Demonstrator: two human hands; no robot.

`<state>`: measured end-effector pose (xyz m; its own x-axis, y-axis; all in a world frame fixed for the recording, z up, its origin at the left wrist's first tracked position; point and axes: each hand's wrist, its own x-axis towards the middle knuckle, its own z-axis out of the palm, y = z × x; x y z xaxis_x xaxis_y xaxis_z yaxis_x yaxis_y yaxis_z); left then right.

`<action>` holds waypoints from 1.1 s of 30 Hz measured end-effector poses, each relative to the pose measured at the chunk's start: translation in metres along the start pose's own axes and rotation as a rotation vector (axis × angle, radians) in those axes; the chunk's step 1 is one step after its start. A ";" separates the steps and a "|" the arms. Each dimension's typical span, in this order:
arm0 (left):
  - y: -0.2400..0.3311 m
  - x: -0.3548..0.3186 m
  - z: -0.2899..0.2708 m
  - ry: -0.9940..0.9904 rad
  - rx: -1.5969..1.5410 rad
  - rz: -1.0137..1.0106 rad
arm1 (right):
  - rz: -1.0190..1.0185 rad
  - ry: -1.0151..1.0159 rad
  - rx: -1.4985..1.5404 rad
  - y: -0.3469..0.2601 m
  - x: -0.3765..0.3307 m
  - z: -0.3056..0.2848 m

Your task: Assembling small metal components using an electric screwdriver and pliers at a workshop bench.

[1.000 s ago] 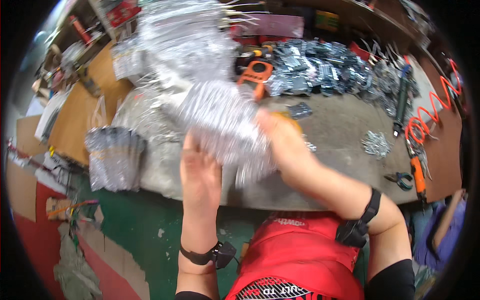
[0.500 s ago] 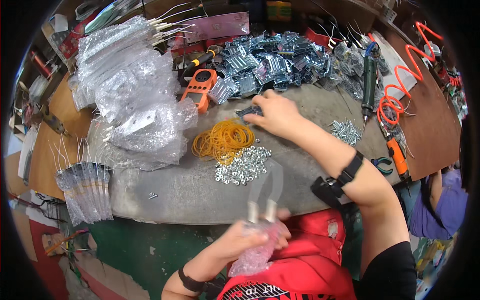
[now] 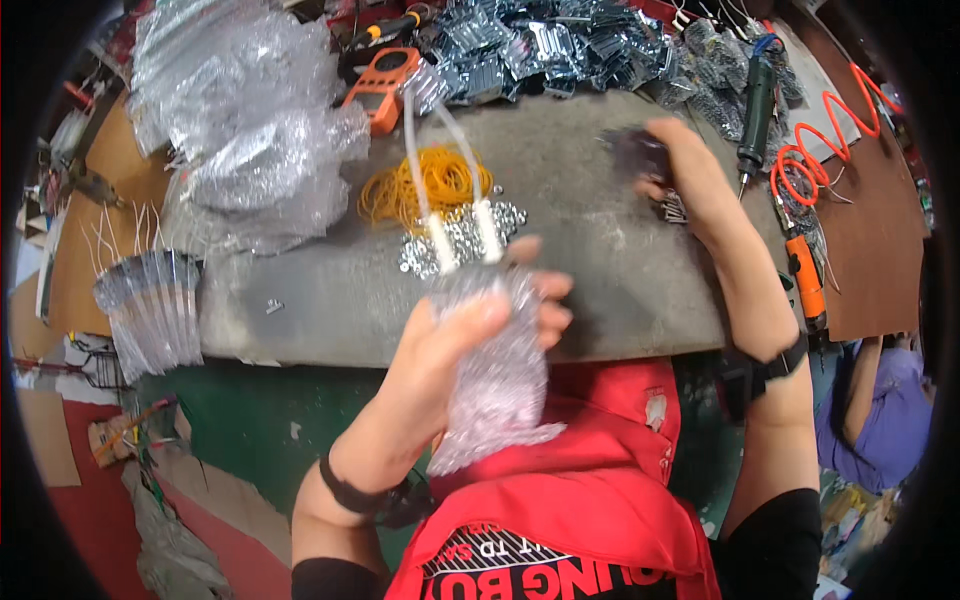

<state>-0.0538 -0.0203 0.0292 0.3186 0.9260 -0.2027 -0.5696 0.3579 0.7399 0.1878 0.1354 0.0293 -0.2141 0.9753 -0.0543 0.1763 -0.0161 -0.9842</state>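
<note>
My left hand is closed on a bubble-wrapped part, held above the table's near edge. Two white sleeves with pale leads stick out of its far end. My right hand, smeared by motion, grips a dark metal bracket over the right side of the table. Partly hidden below that hand is a small pile of screws. Behind the leads lie a heap of nuts and a tangle of yellow rubber bands.
Metal brackets are heaped at the back. Bubble-wrapped parts pile up at the left, with a fanned wrapped bundle nearer. A dark electric screwdriver, a coiled orange hose and an orange-handled tool lie right.
My right hand has moved from the bracket heap's front edge to the right, carrying a bracket. My left hand has risen with the wrapped part. The whole view has shifted.
</note>
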 end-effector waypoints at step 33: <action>-0.050 0.014 0.022 -0.054 0.001 -0.390 | -0.441 0.237 -0.340 0.028 -0.129 -0.003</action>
<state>-0.0043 -0.0280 0.0031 0.5502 0.7127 -0.4352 -0.3972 0.6818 0.6143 0.2234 0.0103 0.0090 -0.1237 0.8971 0.4241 0.4255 0.4341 -0.7941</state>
